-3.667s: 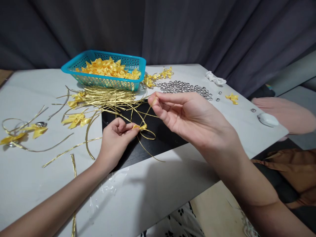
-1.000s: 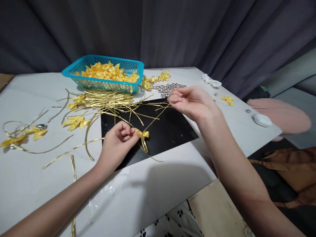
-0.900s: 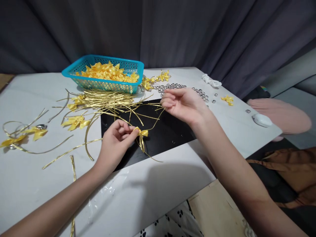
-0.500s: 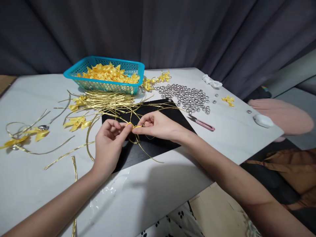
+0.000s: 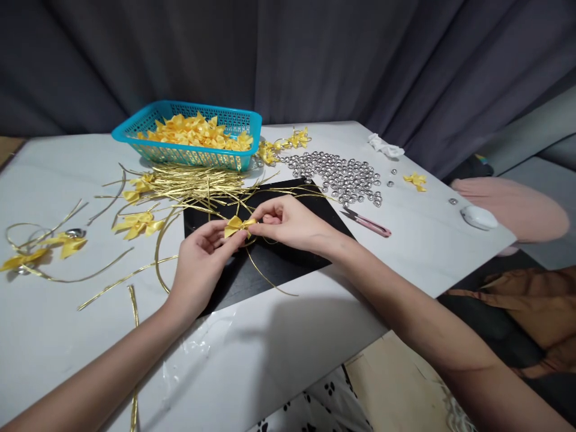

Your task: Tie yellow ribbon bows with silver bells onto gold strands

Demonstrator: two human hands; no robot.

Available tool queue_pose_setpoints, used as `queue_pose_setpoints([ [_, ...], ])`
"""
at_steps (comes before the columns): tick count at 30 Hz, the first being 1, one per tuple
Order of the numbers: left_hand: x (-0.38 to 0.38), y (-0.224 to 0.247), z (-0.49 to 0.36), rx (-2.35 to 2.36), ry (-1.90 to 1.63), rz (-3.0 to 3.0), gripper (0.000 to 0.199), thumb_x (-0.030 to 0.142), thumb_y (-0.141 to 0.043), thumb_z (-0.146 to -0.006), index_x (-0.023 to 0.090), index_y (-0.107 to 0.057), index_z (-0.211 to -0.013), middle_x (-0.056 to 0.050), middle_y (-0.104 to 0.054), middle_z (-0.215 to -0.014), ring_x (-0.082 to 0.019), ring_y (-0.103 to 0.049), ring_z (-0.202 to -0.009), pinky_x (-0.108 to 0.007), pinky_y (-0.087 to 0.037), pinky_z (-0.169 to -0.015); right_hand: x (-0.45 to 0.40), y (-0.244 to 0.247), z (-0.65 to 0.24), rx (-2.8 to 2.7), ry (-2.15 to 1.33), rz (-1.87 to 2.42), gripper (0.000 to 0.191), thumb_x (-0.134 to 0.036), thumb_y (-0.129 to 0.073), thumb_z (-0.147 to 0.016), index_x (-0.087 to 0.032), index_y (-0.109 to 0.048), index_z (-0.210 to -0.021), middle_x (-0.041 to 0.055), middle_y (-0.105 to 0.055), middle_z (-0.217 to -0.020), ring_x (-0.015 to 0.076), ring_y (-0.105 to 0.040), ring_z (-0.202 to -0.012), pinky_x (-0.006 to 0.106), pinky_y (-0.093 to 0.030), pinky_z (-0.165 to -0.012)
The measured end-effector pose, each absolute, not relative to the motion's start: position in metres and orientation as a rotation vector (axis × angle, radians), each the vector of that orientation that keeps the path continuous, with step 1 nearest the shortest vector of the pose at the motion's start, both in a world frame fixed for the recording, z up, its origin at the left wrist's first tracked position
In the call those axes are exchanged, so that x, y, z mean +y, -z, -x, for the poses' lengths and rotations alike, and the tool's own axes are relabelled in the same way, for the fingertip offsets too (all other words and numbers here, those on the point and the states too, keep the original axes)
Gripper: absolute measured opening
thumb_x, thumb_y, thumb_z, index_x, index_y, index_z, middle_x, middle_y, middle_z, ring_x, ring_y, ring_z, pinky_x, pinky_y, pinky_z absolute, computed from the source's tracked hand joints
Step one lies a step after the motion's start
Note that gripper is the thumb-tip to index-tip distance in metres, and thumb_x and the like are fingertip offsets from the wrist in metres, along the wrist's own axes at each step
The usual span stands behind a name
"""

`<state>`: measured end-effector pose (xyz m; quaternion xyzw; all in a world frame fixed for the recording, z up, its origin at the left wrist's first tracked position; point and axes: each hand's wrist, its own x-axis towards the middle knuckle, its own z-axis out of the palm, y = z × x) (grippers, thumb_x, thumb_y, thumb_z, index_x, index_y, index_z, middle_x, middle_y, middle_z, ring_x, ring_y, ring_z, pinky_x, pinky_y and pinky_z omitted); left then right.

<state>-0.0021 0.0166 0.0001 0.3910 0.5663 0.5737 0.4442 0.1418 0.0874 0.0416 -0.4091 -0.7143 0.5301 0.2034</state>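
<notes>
A yellow ribbon bow (image 5: 234, 225) is pinched between my two hands above a black board (image 5: 265, 270). Thumb and fingers of my left hand (image 5: 209, 246) close on its left side. My right hand (image 5: 281, 222) grips its right loop between thumb and forefinger. A thin gold cord (image 5: 265, 276) hangs below the bow and curves over the board. Other cord ends pass behind my fingers, so where they meet the bow is hidden.
Behind lies a pile of gold cords (image 5: 198, 183), with a blue basket (image 5: 254, 135) of yellow bows beyond. Silver beads (image 5: 337, 174) are scattered right of it, near pink-handled scissors (image 5: 368, 224). Finished-looking bows with cord (image 5: 69, 243) rest at left. A white dish (image 5: 479, 217) stands at the right edge.
The yellow bow has turned up into view, its loops now spread between my fingers. My left hand has shifted slightly right; my right hand still pinches at the bow.
</notes>
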Motion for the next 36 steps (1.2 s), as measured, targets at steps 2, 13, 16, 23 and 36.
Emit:
queue_pose_setpoints([
  [2,0.017,-0.001,0.002,1.389,-1.415,-0.988,0.02,0.028,-0.078,-0.066,0.017,-0.066,-0.077,0.003,-0.067,-0.069,-0.009,-0.061,-0.064,-0.018,-0.047,-0.061,0.089,-0.042,-0.142,-1.958,-1.504,1.117,0.004,-0.012,-0.062,-0.08,-0.008,-0.064,-0.078,-0.0098,-0.03,-0.047,0.0041,-0.023,-0.047,0.022,-0.017,-0.046],
  [13,0.015,-0.001,0.002,1.41,-1.394,-0.964,0.026,0.031,-0.08,-0.062,0.017,-0.064,-0.078,0.002,-0.066,-0.065,-0.008,-0.054,-0.055,-0.016,-0.035,-0.046,0.095,-0.036,-0.145,-1.937,-1.586,0.944,0.005,-0.014,-0.064,-0.078,-0.011,-0.061,-0.075,-0.0102,-0.03,-0.048,0.0039,-0.024,-0.046,0.021,-0.017,-0.047],
  [16,0.014,-0.003,0.003,1.472,-1.36,-1.0,0.02,0.033,-0.076,-0.067,0.016,-0.066,-0.071,0.002,-0.063,-0.061,-0.007,-0.047,-0.051,-0.017,-0.032,-0.045,0.098,-0.036,-0.147,-1.915,-1.544,0.979,0.006,-0.015,-0.062,-0.078,-0.011,-0.059,-0.074,-0.0078,-0.038,-0.051,0.0052,-0.031,-0.049,0.022,-0.021,-0.049],
  [23,0.013,-0.006,0.0,1.475,-1.316,-1.086,0.02,0.036,-0.072,-0.069,0.017,-0.066,-0.073,0.005,-0.053,-0.057,-0.008,-0.04,-0.053,-0.02,-0.029,-0.048,0.105,-0.046,-0.156,-2.158,-1.462,0.975,0.012,-0.016,-0.059,-0.082,-0.012,-0.059,-0.071,-0.0068,-0.04,-0.052,0.0049,-0.03,-0.048,0.021,-0.022,-0.046],
  [36,0.013,-0.004,0.001,1.536,-1.306,-1.089,0.022,0.04,-0.067,-0.073,0.019,-0.061,-0.068,0.005,-0.048,-0.057,-0.011,-0.041,-0.054,-0.022,-0.033,-0.05,0.098,-0.035,-0.142,-1.717,-1.691,1.052,0.018,-0.024,-0.072,-0.073,-0.012,-0.059,-0.07,-0.0091,-0.039,-0.05,0.0036,-0.029,-0.045,0.02,-0.019,-0.043],
])
